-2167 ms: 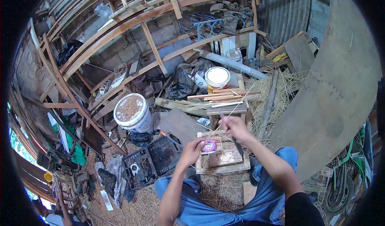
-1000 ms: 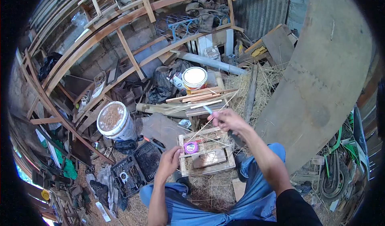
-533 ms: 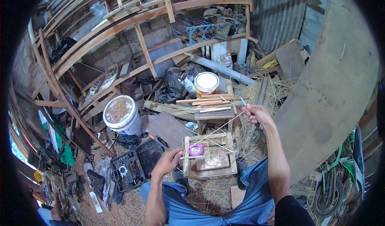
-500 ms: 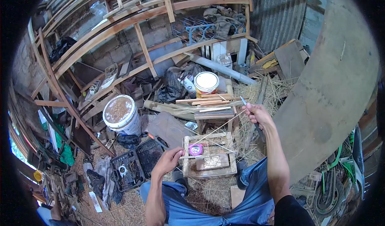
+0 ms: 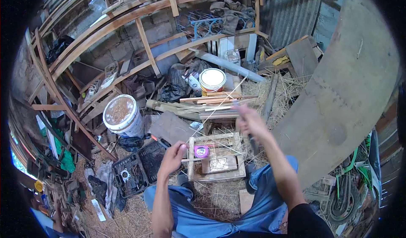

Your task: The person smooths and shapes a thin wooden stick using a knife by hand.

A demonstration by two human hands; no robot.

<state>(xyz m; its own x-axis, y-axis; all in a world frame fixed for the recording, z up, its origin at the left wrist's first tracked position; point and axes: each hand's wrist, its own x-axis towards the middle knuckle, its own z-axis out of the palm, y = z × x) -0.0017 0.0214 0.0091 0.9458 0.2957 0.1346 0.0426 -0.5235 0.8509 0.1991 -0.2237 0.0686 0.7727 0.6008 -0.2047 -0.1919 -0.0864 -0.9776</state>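
Pinched in my left hand (image 5: 173,157) is a thin strip (image 5: 218,107), which slants up and right past the small table. My right hand (image 5: 252,123), blurred by motion, is closed around a knife (image 5: 253,143); its blade points up and left and its dark handle hangs below the fist. A low wooden frame (image 5: 217,178) stands between my legs. On it are a purple round tape measure (image 5: 201,151) and a flat wood block (image 5: 220,165). Another short stick lies by my left hand.
Wood strips (image 5: 215,99) lie on a small table beyond the frame. Two buckets stand behind, one sawdust-topped (image 5: 121,111), one white-lidded (image 5: 212,79). An open black tool case (image 5: 131,174) is at left, a large board (image 5: 338,98) at right. Another person (image 5: 48,217) shows at lower left.
My right hand has moved left and slightly down from where it was out to the right. The thin strip now points more steeply upward, its far end away from my right hand.
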